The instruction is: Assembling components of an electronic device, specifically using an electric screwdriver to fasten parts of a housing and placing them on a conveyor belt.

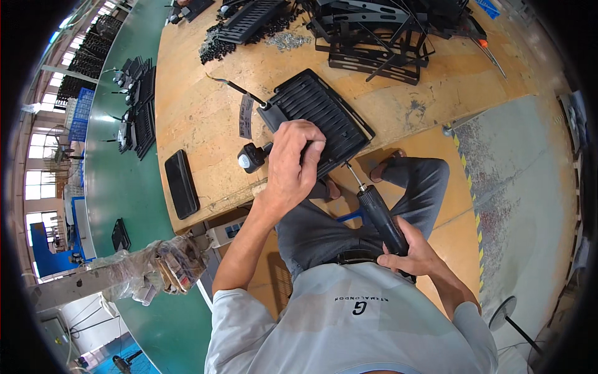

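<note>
A black ribbed floodlight housing (314, 109) lies near the front edge of the wooden workbench (187, 93), with a cable coming out of its far left corner. My left hand (293, 165) presses down on its near edge, fingers curled over the fins. My right hand (414, 249) grips a black electric screwdriver (381, 215), held low by my lap. Its thin bit (352, 174) points up toward the housing's near right side. A small black part with a white round face (250, 158) sits just left of my left hand.
A flat black phone-like slab (181, 183) lies on the bench's left front. Stacked black frames (380, 31) and loose screws (286, 41) fill the far side. A green conveyor (118, 174) carries more black housings (138, 106) on the left. A plastic-wrapped post (149, 268) stands near my left elbow.
</note>
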`<action>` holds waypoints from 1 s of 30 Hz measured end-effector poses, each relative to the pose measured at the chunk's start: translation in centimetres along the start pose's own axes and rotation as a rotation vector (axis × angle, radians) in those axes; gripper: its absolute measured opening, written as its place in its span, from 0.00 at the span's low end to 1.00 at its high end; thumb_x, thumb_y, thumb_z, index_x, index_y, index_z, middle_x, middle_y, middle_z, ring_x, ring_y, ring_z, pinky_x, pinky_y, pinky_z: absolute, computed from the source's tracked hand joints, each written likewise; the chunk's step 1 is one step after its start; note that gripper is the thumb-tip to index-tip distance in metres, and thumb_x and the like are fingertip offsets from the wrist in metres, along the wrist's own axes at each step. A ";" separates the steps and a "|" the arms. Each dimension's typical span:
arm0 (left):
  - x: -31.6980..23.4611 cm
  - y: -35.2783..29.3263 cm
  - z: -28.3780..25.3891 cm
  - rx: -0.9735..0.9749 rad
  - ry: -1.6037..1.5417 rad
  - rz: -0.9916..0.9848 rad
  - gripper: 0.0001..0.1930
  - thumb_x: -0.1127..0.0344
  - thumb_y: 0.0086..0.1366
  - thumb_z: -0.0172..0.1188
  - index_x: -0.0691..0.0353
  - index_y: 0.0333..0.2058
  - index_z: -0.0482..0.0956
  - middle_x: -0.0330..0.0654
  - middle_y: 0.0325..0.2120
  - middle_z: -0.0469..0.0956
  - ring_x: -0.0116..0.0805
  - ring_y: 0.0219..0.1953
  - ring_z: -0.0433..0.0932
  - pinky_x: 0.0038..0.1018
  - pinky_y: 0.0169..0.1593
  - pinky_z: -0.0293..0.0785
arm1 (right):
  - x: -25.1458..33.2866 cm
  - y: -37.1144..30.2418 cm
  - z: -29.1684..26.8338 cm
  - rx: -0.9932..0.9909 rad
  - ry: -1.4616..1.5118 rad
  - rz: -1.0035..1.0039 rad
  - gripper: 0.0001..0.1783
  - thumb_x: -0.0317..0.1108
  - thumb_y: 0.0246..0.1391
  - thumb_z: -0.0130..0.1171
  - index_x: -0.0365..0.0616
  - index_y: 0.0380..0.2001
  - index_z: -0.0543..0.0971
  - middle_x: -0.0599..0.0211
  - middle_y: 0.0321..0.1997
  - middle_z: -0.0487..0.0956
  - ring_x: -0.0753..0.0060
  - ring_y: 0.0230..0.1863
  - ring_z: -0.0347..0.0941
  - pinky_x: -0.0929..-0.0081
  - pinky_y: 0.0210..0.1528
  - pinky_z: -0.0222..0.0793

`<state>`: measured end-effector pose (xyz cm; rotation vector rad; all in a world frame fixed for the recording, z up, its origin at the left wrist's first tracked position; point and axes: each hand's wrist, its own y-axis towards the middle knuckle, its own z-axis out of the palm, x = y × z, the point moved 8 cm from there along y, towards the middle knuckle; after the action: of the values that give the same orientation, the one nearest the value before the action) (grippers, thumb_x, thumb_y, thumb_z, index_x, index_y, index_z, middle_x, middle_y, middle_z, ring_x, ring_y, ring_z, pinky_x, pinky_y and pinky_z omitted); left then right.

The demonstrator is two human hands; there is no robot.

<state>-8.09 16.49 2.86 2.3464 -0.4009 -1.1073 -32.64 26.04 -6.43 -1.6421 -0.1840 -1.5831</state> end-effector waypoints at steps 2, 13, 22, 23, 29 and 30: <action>-1.0 -0.4 0.8 0.093 0.026 0.101 0.08 0.82 0.61 0.61 0.65 0.37 0.76 0.45 0.37 0.79 0.48 0.46 0.77 0.38 0.52 0.72 | -0.4 -0.3 -0.3 -0.016 0.006 0.021 0.33 0.40 0.48 0.78 0.39 0.52 0.71 0.73 0.25 0.74 0.81 0.24 0.73 0.77 0.26 0.67; -0.3 -1.5 1.0 0.094 0.052 -0.003 0.05 0.79 0.62 0.62 0.64 0.35 0.78 0.45 0.39 0.81 0.49 0.52 0.78 0.50 0.65 0.64 | -1.1 -0.2 -1.0 0.006 -0.073 0.021 0.33 0.46 0.46 0.79 0.40 0.48 0.73 0.72 0.26 0.75 0.77 0.28 0.73 0.74 0.30 0.67; -0.2 -2.0 1.2 0.094 0.067 -0.018 0.04 0.77 0.62 0.63 0.62 0.36 0.79 0.44 0.41 0.81 0.47 0.54 0.78 0.56 0.68 0.57 | -0.7 0.3 -0.9 0.049 -0.047 0.045 0.36 0.46 0.48 0.78 0.39 0.53 0.72 0.70 0.27 0.75 0.78 0.24 0.73 0.75 0.29 0.68; -0.2 -2.2 1.1 0.089 0.076 -0.027 0.04 0.76 0.62 0.64 0.62 0.35 0.80 0.43 0.41 0.81 0.47 0.55 0.78 0.56 0.68 0.56 | -0.1 0.5 -0.9 0.049 -0.047 0.044 0.36 0.46 0.48 0.78 0.39 0.53 0.72 0.70 0.27 0.75 0.78 0.24 0.73 0.75 0.29 0.68; -0.3 -2.7 1.4 0.037 0.039 -0.096 0.03 0.74 0.61 0.66 0.61 0.34 0.82 0.41 0.42 0.81 0.45 0.56 0.77 0.56 0.71 0.50 | 0.0 1.1 -0.3 0.113 0.039 0.112 0.39 0.45 0.48 0.78 0.37 0.57 0.71 0.69 0.29 0.77 0.81 0.23 0.73 0.77 0.29 0.69; -0.3 -2.8 1.4 0.020 0.029 -0.109 0.03 0.74 0.61 0.67 0.61 0.34 0.82 0.41 0.42 0.81 0.45 0.56 0.77 0.56 0.71 0.49 | 0.0 1.2 -0.4 0.100 -0.006 0.074 0.39 0.45 0.48 0.78 0.38 0.57 0.71 0.68 0.30 0.77 0.80 0.25 0.73 0.76 0.30 0.70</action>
<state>-9.24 18.49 0.76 2.4235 -0.2778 -1.1222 -32.25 25.04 -7.04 -1.5589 -0.2007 -1.4903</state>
